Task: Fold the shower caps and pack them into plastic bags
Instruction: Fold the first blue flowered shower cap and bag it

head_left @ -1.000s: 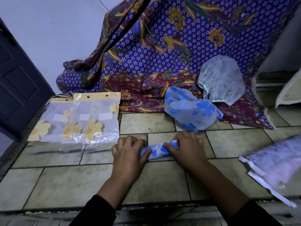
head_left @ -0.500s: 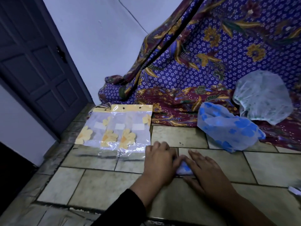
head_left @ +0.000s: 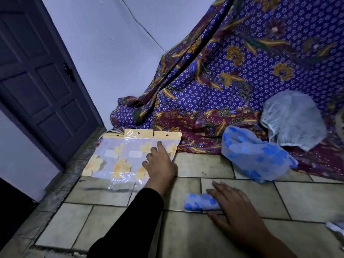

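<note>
Blue-flowered plastic, folded into a small bundle, is the folded shower cap (head_left: pixel 200 202) I see nearest, lying on the tiled floor (head_left: pixel 195 229) with my right hand (head_left: pixel 236 207) pressing its right end with flat, straight fingers. Further out, my left hand (head_left: pixel 160 162) rests with loose, spread fingers on the overlapping plastic bags (head_left: pixel 119 157). Beyond, a loose blue cap (head_left: pixel 255 155) lies at the edge of the batik cloth (head_left: pixel 223 86), and a pale cap (head_left: pixel 292 118) sits on it.
</note>
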